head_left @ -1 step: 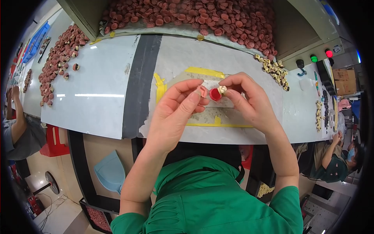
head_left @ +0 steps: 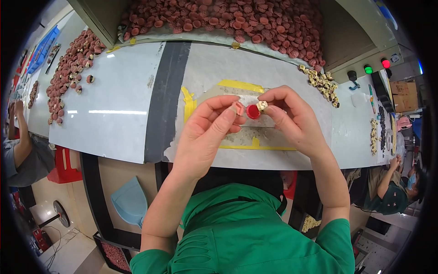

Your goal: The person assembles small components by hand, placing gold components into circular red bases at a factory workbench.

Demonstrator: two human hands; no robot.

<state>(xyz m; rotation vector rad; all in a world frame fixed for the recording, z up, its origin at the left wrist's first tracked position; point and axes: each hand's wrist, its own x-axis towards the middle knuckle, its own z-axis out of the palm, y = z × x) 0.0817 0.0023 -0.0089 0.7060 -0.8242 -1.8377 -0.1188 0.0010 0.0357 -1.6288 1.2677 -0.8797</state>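
Over the middle of the pale worktable point(head_left: 214, 59), we see almost no change from the picture an instant earlier: the view slips very slightly, and both hands keep their poses. For the work, this means the two small parts remain held apart. The left hand point(head_left: 206, 132) pinches a pink piece point(head_left: 238, 108) between thumb and forefinger, its other fingers curled loosely. The right hand point(head_left: 296, 121) grips a cream piece point(head_left: 262, 106) at its fingertips. Between these parts we see a round red cup point(head_left: 252, 112), overlapped by the cream piece; we cannot tell whether it is held or stands on the table.

Beneath the hands, yellow tape point(head_left: 239, 84) edges a worn patch. Ahead lies a broad heap of pink cups point(head_left: 246, 23); cream pieces point(head_left: 326, 86) spread to the right, and pink-and-cream pieces point(head_left: 61, 86) pile up at the left. The heaps lie well apart from the hands; nearer in, the fingers block our view of the held parts' edges.
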